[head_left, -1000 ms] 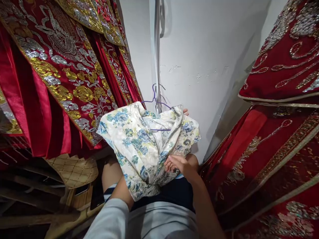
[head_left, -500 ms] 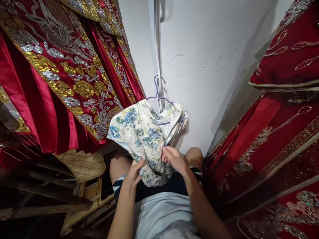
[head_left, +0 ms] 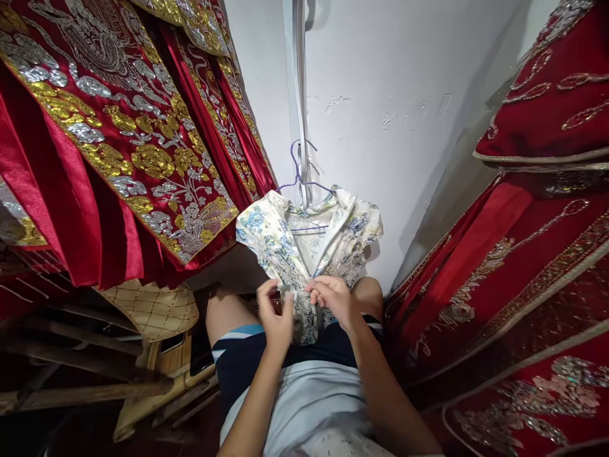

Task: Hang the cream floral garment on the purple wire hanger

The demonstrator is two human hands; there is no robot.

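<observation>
A white short-sleeved blouse (head_left: 276, 231) with blue and green flowers hangs from a purple wire hanger (head_left: 298, 174), its lower part bunched over the lap. Its V-shaped front faces me, with the pale inner side and hanger bar showing in the neck opening. My right hand (head_left: 330, 298) is closed in a pinch on the blouse at the bottom of the V. My left hand (head_left: 276, 314) is beside it at the blouse's left front, slightly blurred, thumb and fingers apart.
Red gowns with gold and silver sequins (head_left: 152, 162) hang on the left, above a wooden chair (head_left: 157, 374) with a quilted cream cover (head_left: 152, 311). More red beaded gowns (head_left: 537, 254) hang on the right. A white wall (head_left: 380, 76) with a vertical metal strip stands ahead.
The blouse has turned and spread so its front and both sleeves face me. My left hand has moved up and right, off the lower left cloth. My right hand stays near the neckline.
</observation>
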